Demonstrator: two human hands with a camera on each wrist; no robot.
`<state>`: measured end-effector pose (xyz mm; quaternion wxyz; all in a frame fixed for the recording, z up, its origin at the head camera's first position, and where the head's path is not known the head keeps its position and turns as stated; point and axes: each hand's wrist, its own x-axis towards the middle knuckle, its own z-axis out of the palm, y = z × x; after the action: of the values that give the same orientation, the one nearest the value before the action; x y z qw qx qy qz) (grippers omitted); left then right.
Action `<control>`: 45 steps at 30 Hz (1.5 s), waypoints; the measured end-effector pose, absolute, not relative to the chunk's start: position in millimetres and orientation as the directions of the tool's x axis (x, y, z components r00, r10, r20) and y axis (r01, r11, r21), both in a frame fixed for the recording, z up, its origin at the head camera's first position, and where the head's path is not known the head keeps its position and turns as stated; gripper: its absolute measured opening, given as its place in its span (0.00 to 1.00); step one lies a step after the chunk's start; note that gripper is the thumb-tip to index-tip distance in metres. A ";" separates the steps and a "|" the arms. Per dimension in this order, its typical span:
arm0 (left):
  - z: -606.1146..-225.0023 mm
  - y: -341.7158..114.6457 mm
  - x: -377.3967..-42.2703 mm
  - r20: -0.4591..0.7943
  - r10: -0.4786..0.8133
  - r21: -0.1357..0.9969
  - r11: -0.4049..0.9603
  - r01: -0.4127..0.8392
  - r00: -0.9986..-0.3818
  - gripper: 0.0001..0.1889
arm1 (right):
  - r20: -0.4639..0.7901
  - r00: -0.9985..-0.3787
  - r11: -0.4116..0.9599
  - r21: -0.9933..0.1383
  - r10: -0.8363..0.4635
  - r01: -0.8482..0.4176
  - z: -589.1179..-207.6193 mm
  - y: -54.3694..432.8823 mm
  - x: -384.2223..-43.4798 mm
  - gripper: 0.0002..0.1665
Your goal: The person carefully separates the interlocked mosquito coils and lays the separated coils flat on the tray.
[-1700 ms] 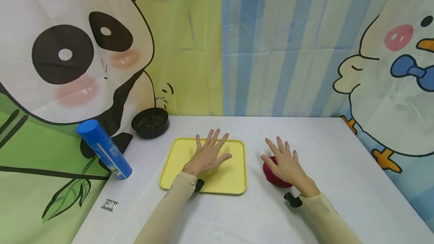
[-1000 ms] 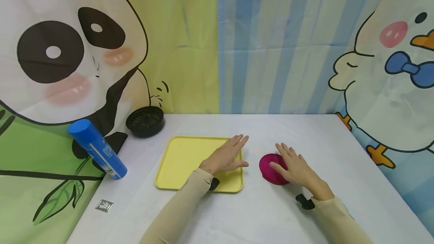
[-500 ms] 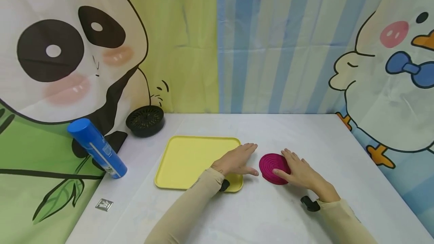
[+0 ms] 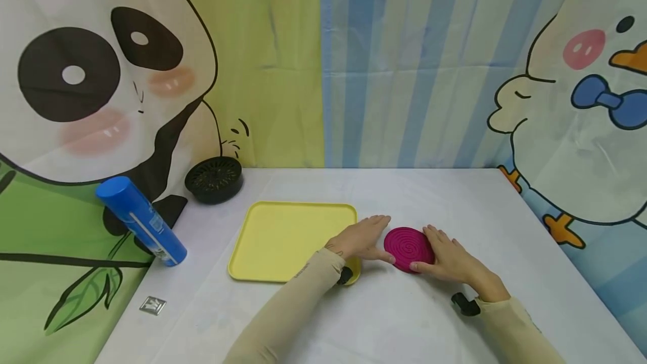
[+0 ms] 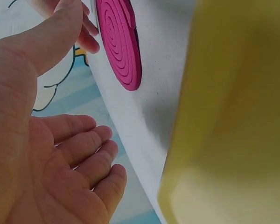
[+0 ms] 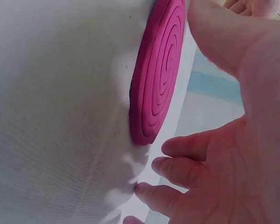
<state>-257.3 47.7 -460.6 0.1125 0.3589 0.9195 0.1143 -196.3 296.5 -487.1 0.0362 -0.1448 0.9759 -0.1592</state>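
A flat magenta coil (image 4: 406,247), a strip wound into a spiral disc, lies on the white table. My left hand (image 4: 360,241) is at its left side, over the tray's right edge, fingers extended and thumb near the coil's rim. My right hand (image 4: 452,258) is on the other side, its fingers and thumb right at the coil's right edge. In the left wrist view the left palm (image 5: 60,172) faces the coil (image 5: 117,44) with relaxed fingers. The right wrist view has the right hand's loosely spread fingers (image 6: 182,170) beside the coil (image 6: 154,88).
A yellow tray (image 4: 290,240) lies left of the coil, partly under the left forearm. Farther back left stands a round black slotted dish (image 4: 214,178). A blue spray can (image 4: 144,221) and a small silver square (image 4: 153,305) are near the left edge. Printed curtains (image 4: 404,72) hang behind.
My left hand has moved right, from over the tray to beside the coil. My right hand has shifted from above the coil to its right edge, leaving its top visible.
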 end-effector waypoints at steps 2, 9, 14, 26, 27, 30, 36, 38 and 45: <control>-460.8 50.6 -257.1 -0.131 0.685 0.297 0.717 0.630 -0.717 0.55 | -0.025 -0.954 0.906 -0.322 -0.300 -0.276 -488.8 298.1 -197.0 0.65; -463.8 60.5 -254.1 -0.138 0.682 0.268 0.724 0.636 -0.718 0.58 | -0.035 -0.950 0.903 -0.323 -0.311 -0.283 -491.5 300.1 -197.8 0.67; -463.3 67.8 -250.8 -0.146 0.676 0.252 0.732 0.634 -0.723 0.59 | -0.044 -0.946 0.903 -0.317 -0.321 -0.291 -491.6 300.7 -197.6 0.70; -469.5 81.1 -250.5 -0.214 0.646 0.222 0.763 0.607 -0.733 0.62 | -0.066 -0.936 0.898 -0.312 -0.346 -0.310 -489.6 301.6 -196.8 0.73; -470.7 81.8 -250.5 -0.217 0.646 0.220 0.763 0.608 -0.732 0.62 | -0.069 -0.936 0.899 -0.311 -0.345 -0.309 -489.2 301.6 -197.2 0.73; -473.6 84.3 -250.9 -0.216 0.649 0.216 0.761 0.612 -0.730 0.61 | -0.070 -0.936 0.899 -0.310 -0.345 -0.308 -488.5 302.0 -198.1 0.73; -474.7 87.1 -250.7 -0.211 0.662 0.211 0.749 0.628 -0.719 0.61 | -0.057 -0.936 0.895 -0.317 -0.348 -0.314 -488.3 302.5 -199.1 0.73; -474.8 87.9 -250.8 -0.208 0.666 0.214 0.745 0.632 -0.716 0.60 | -0.057 -0.936 0.894 -0.322 -0.348 -0.313 -488.7 302.6 -199.4 0.73; -479.0 90.5 -252.8 -0.176 0.680 0.205 0.733 0.649 -0.712 0.59 | -0.065 -0.936 0.896 -0.319 -0.347 -0.310 -490.7 303.0 -201.4 0.73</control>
<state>-252.8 90.5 -479.0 0.1205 0.3598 0.9230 0.0641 -201.4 303.0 -490.7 0.0601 -0.1688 0.9717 -0.1538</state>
